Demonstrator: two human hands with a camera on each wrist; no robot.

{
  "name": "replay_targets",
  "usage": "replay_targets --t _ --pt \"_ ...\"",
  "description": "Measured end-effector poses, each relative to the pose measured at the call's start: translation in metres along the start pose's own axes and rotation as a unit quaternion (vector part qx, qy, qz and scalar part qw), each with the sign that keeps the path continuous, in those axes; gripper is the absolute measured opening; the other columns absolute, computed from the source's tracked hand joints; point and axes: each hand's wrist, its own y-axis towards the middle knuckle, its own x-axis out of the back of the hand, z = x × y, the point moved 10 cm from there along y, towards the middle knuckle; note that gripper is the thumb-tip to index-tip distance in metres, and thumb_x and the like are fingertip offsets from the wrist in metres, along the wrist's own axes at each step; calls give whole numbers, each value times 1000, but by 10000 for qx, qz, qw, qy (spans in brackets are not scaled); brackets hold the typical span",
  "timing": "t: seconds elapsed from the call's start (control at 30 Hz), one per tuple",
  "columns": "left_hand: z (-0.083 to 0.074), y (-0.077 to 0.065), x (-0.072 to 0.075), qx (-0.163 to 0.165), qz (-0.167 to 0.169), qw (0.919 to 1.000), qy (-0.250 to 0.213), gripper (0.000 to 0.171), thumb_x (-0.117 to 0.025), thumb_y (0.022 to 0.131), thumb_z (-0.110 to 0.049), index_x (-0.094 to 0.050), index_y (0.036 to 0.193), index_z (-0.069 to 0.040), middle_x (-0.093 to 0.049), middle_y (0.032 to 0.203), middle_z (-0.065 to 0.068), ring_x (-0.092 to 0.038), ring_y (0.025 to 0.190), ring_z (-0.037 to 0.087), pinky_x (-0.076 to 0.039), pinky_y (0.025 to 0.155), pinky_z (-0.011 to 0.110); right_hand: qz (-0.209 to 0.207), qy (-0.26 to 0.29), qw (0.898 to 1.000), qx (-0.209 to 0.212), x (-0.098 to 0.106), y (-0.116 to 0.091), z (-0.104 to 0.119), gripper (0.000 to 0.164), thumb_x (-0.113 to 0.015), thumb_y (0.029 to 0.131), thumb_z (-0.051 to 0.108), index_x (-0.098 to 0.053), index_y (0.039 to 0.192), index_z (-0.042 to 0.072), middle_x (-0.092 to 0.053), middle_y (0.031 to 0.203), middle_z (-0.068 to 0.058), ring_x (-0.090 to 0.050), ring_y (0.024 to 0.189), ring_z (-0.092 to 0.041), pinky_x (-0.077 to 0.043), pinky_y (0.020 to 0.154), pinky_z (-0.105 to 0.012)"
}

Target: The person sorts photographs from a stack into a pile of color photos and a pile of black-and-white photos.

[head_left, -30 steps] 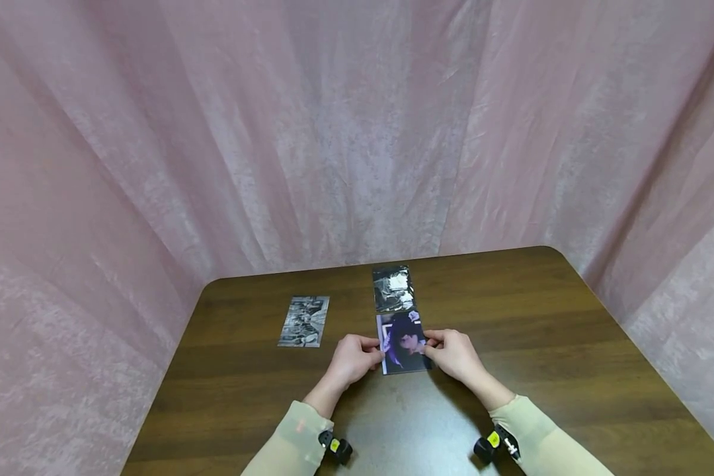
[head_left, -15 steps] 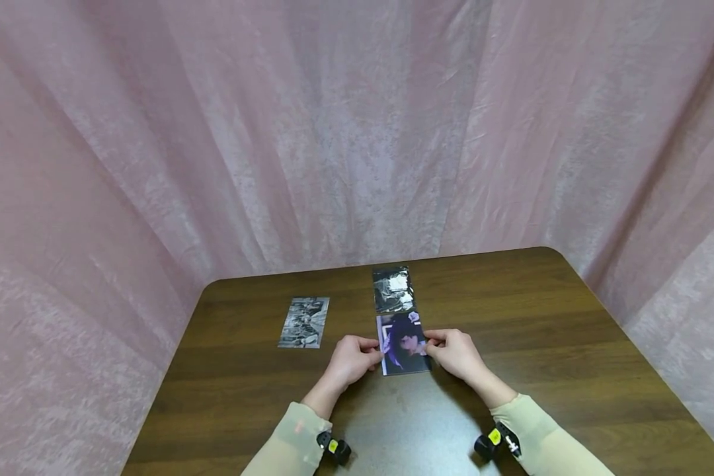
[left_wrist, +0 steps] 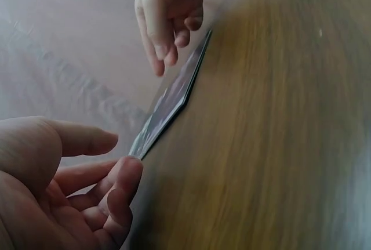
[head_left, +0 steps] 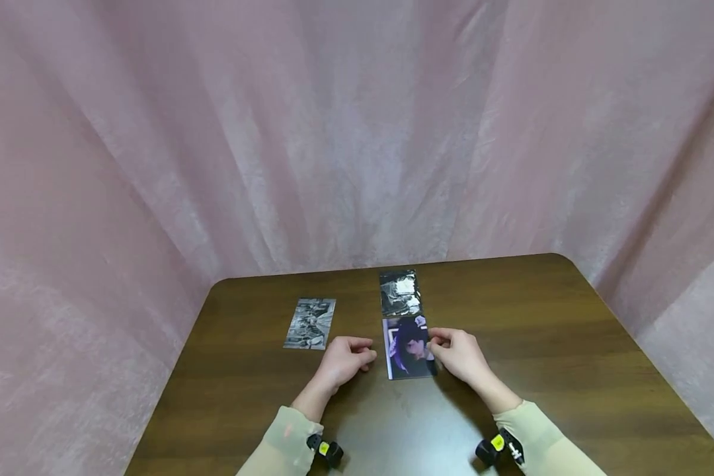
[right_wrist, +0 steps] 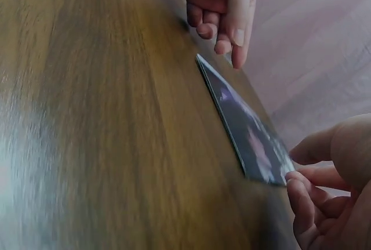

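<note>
A photo print point(head_left: 409, 354) with a dark-haired figure in purple tones lies in the middle of the wooden table. My right hand point(head_left: 459, 357) pinches its right edge between thumb and fingers; the right wrist view shows the fingertips at the print's corner point(right_wrist: 255, 145). To the left of the print, a small gap away, my left hand point(head_left: 344, 362) holds nothing, its thumb and forefinger apart. Just beyond the purple print lies a glossy black-and-white photo point(head_left: 400, 293), reflecting light. Another black-and-white photo point(head_left: 310, 324) lies farther left, beyond the left hand.
The brown wooden table point(head_left: 541, 330) has rounded far corners. Pink curtains point(head_left: 357, 132) hang behind it and on both sides. A glare spot lies on the near part of the tabletop. Each wrist wears a small black camera point(head_left: 333, 453).
My left hand has let go of the purple print's left edge and moved slightly left. The right hand stays at the right edge. The head view has shifted a little.
</note>
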Motion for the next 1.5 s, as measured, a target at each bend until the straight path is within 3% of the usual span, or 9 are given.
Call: replay_targets --t 0.13,0.27,0.43,0.6,0.8,0.97,1.1,1.33,1.5 --pt "1 0 26 -94 -160 9997 -129 35 -78 96 -13 -75 127 4 -74 98 6 -71 76 19 -59 72 36 -154 -132 9993 326 -3 7 19 33 -75 91 7 -78 122 -2 -74 91 0 -64 77 -9 -50 70 -28" --pt "9 -2 65 -117 -618 9980 -76 37 -77 97 -11 -74 130 5 -74 101 8 -70 81 18 -57 74 33 -89 -270 9976 636 -20 13 43 31 -78 91 7 -79 120 -2 -75 93 -2 -65 78 -9 -53 72 -29" --pt "18 -5 113 54 -1286 9916 162 35 -77 97 -12 -75 129 2 -74 103 8 -67 86 19 -52 71 30 115 -465 9922 1148 -52 17 79 27 -78 91 7 -81 116 0 -74 89 0 -66 77 -10 -54 70 -30" --pt "28 -7 145 206 -1598 9860 422 34 -77 98 -14 -76 129 0 -76 107 10 -66 95 22 -51 74 29 486 -554 9882 1344 -92 24 106 27 -77 92 12 -81 117 2 -77 91 -1 -69 81 -11 -55 72 -30" --pt "43 -9 163 417 -1714 9831 487 37 -76 99 -16 -74 133 0 -75 114 13 -66 110 30 -52 87 36 827 -304 9868 1357 -129 33 125 27 -76 94 12 -80 118 -1 -79 98 -5 -72 86 -17 -57 78 -35" --pt "50 -5 178 456 -1992 9750 873 37 -76 99 -17 -75 130 2 -76 114 16 -67 109 33 -52 94 47 569 -246 9907 1212 -146 50 124 25 -77 92 13 -81 113 0 -77 89 2 -69 84 -14 -57 78 -38" --pt "55 0 184 568 -1995 9731 1005 37 -75 99 -19 -74 129 4 -75 115 19 -66 108 34 -52 96 52 448 -311 9946 880 -160 59 124 27 -78 93 15 -81 117 4 -76 89 4 -70 85 -16 -57 79 -38" --pt "70 4 187 986 -1908 9738 751 38 -74 100 -20 -73 129 6 -68 133 27 -60 124 42 -49 106 56 428 -881 9935 573 -182 65 130 33 -84 91 31 -79 120 15 -69 86 8 -65 78 -15 -51 63 -37" --pt "72 6 183 1121 -1814 9739 783 38 -75 98 -21 -75 125 6 -65 136 29 -56 129 45 -46 109 57 381 -1380 9881 568 -185 60 130 54 -85 91 44 -75 135 14 -61 90 4 -62 80 -16 -52 64 -38"
